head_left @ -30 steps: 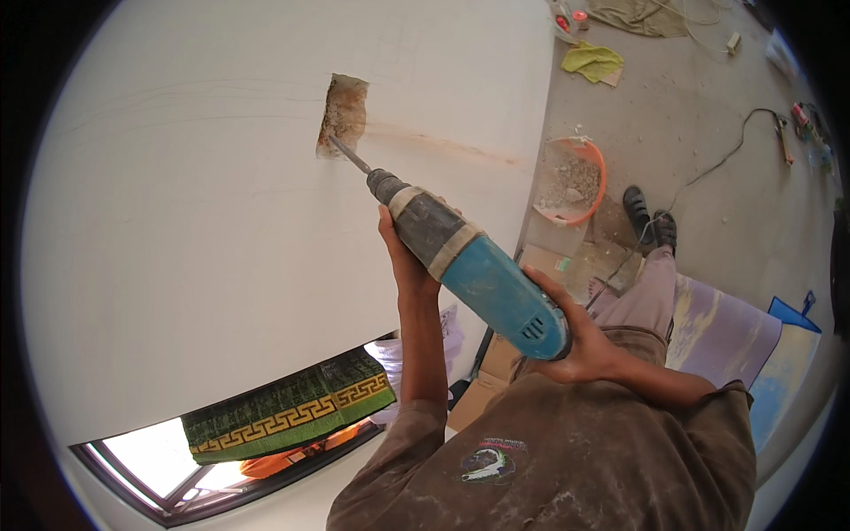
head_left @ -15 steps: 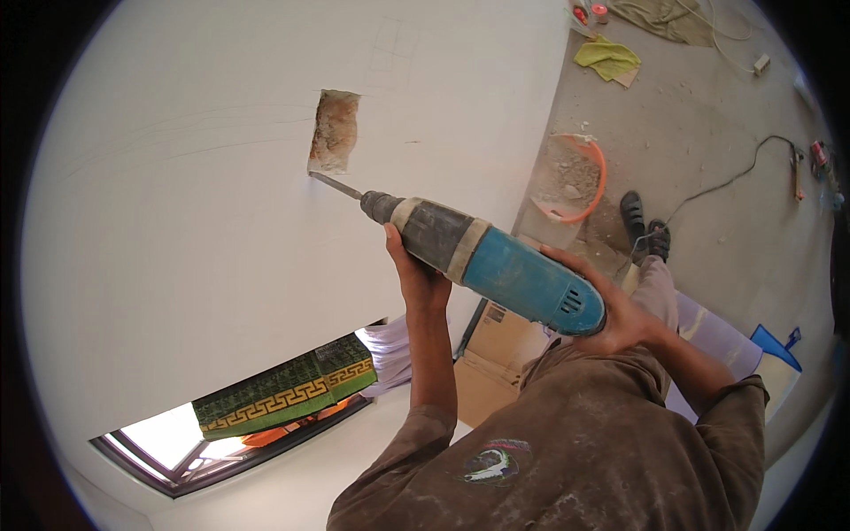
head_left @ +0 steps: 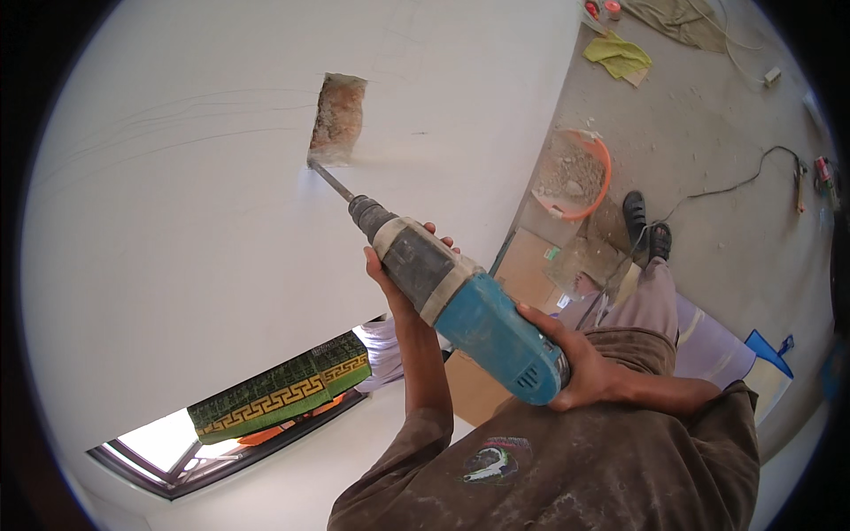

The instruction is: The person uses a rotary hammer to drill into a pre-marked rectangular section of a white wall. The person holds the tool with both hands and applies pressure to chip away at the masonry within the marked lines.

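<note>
Blue plastic first: your right hand is wrapped tight around the rear handle of the rotary hammer, grip fully closed on it. Your left hand cups the grey front barrel from underneath, fingers curled over the top, also clamped shut. The tool slants up and away from your chest, and its chisel bit meets the white wall right at the lower left corner of the rectangular cut-out. That recess is already broken through the plaster to rough brown masonry, so I'd say the opening is largely roughed out, with the bottom edge and corners left to square up; how deep it goes I can't tell. Farther off, below you, an orange-rimmed bucket of rubble sits on the dusty floor, black sandals just beside it, a cable trailing near them, and a yellow rag well beyond. A window shows down the wall.
</note>
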`<state>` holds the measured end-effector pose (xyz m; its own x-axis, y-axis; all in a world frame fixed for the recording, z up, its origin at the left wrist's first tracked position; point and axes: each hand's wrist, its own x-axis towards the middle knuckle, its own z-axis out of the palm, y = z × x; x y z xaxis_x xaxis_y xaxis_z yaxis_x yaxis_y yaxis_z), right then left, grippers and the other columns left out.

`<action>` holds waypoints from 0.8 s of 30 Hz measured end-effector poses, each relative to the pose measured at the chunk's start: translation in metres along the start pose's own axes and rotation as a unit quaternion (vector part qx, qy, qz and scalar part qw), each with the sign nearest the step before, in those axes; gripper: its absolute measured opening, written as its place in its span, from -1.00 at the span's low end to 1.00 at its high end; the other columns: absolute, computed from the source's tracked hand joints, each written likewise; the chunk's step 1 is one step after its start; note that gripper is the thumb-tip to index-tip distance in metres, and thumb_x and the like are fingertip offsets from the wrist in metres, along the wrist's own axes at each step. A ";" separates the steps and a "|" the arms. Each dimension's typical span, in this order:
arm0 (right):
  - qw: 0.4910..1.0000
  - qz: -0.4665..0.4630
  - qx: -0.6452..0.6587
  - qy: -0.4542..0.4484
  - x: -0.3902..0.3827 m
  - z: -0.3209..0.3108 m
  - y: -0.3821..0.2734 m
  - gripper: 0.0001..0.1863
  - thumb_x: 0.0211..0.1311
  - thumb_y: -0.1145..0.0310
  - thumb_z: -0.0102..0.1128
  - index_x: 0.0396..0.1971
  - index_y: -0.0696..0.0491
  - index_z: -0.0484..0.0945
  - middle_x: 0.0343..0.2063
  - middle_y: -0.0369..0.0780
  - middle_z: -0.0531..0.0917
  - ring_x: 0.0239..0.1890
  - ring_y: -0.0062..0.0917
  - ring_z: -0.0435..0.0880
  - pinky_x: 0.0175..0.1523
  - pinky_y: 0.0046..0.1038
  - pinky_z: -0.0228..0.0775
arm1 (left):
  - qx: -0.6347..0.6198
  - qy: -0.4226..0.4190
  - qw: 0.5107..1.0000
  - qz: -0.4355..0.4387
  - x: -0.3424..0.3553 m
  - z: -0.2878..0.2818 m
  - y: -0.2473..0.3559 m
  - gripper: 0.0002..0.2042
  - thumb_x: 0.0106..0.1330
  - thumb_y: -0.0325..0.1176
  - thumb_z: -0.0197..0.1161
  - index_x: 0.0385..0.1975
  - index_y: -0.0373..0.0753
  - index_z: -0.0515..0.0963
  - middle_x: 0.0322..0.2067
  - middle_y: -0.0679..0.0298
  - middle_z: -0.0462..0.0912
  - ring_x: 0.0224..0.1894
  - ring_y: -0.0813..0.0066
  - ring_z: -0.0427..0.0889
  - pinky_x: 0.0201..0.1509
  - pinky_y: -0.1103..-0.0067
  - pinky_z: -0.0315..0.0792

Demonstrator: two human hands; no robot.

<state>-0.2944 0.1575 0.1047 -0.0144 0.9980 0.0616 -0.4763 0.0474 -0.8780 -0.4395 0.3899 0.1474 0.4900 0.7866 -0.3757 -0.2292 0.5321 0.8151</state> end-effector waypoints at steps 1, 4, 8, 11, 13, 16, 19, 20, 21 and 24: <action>1.000 -0.009 -0.009 0.008 0.000 0.007 0.002 0.10 -0.09 0.46 0.34 0.50 -0.06 -0.08 0.17 0.06 0.50 0.20 -0.20 0.55 0.28 -0.34 0.33 | -0.013 -0.014 1.000 -0.001 -0.001 -0.003 0.001 -0.25 0.28 0.45 -0.08 0.09 -0.17 0.40 -0.09 0.09 0.54 -0.11 0.09 0.62 -0.04 0.18 0.58; 0.998 -0.040 -0.033 0.032 0.002 0.029 0.009 0.11 -0.08 0.45 0.37 0.50 -0.07 -0.08 0.09 0.08 0.55 0.12 -0.13 0.62 0.22 -0.34 0.41 | -0.032 -0.046 0.998 -0.010 -0.004 -0.018 0.006 -0.26 0.28 0.44 -0.08 0.09 -0.17 0.40 -0.10 0.09 0.53 -0.12 0.10 0.62 -0.05 0.19 0.59; 0.998 -0.024 -0.015 0.049 0.000 0.058 0.020 0.09 -0.07 0.44 0.39 0.50 -0.10 -0.05 0.02 0.10 0.58 0.05 -0.07 0.64 0.14 -0.30 0.46 | -0.026 -0.082 0.996 -0.013 -0.008 -0.030 0.013 -0.27 0.29 0.43 -0.08 0.06 -0.17 0.41 -0.11 0.08 0.53 -0.12 0.12 0.62 -0.06 0.22 0.61; 0.995 -0.039 -0.036 0.080 -0.001 0.075 0.023 0.08 -0.06 0.46 0.38 0.50 -0.12 -0.03 -0.03 0.11 0.59 0.02 -0.06 0.65 0.10 -0.28 0.48 | -0.011 -0.096 0.995 -0.021 -0.009 -0.033 0.021 -0.29 0.30 0.42 -0.08 0.04 -0.18 0.42 -0.12 0.08 0.53 -0.13 0.14 0.62 -0.08 0.24 0.62; 0.990 -0.065 -0.054 0.111 -0.003 0.086 0.030 0.08 -0.06 0.48 0.36 0.50 -0.13 -0.03 -0.04 0.11 0.60 0.01 -0.07 0.66 0.10 -0.28 0.48 | 0.004 -0.108 0.994 -0.027 -0.012 -0.037 0.022 -0.29 0.31 0.41 -0.07 0.03 -0.19 0.43 -0.14 0.09 0.55 -0.15 0.15 0.63 -0.09 0.25 0.62; 0.983 -0.107 -0.040 0.147 0.000 0.090 0.042 0.09 -0.08 0.52 0.35 0.50 -0.12 -0.04 -0.04 0.09 0.61 0.01 -0.10 0.66 0.11 -0.31 0.47 | 0.048 -0.100 0.993 -0.025 -0.016 -0.032 0.022 -0.30 0.32 0.40 -0.08 0.01 -0.19 0.45 -0.16 0.09 0.57 -0.16 0.17 0.64 -0.10 0.26 0.62; 0.979 -0.133 0.006 0.156 -0.011 0.086 0.047 0.09 -0.09 0.55 0.34 0.50 -0.10 -0.04 0.02 0.05 0.58 0.07 -0.15 0.62 0.16 -0.33 0.42 | 0.117 -0.042 0.992 -0.009 -0.023 -0.022 0.016 -0.31 0.34 0.39 -0.10 -0.01 -0.21 0.46 -0.20 0.11 0.60 -0.16 0.17 0.65 -0.10 0.26 0.62; 0.979 -0.135 0.015 0.153 -0.016 0.084 0.050 0.09 -0.10 0.55 0.33 0.50 -0.08 -0.04 0.08 0.04 0.53 0.14 -0.18 0.57 0.21 -0.34 0.37 | 0.126 -0.039 0.991 -0.013 -0.024 -0.017 0.013 -0.31 0.34 0.38 -0.09 -0.02 -0.22 0.46 -0.18 0.11 0.60 -0.16 0.16 0.65 -0.11 0.26 0.62; 0.979 -0.136 0.025 0.150 -0.021 0.081 0.054 0.09 -0.11 0.56 0.31 0.50 -0.07 -0.04 0.14 0.02 0.49 0.20 -0.21 0.52 0.26 -0.34 0.32 | 0.135 -0.035 0.990 -0.017 -0.025 -0.015 0.010 -0.32 0.35 0.37 -0.09 -0.02 -0.22 0.46 -0.17 0.10 0.60 -0.17 0.15 0.65 -0.13 0.25 0.63; 0.979 -0.135 0.078 0.133 -0.031 0.060 0.067 0.10 -0.17 0.57 0.27 0.49 0.03 -0.04 0.31 -0.05 0.32 0.35 -0.32 0.32 0.40 -0.35 0.13 | 0.164 -0.072 0.984 -0.014 -0.012 -0.020 0.004 -0.39 0.41 0.29 -0.07 0.00 -0.20 0.47 -0.13 0.17 0.61 -0.11 0.24 0.64 -0.06 0.32 0.60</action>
<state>-0.3790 0.1268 0.0723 0.3495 0.9267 0.1379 -0.5601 0.3246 -0.7621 -0.4635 0.3884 0.1461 0.6118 0.7076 -0.3536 0.0584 0.4054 0.9123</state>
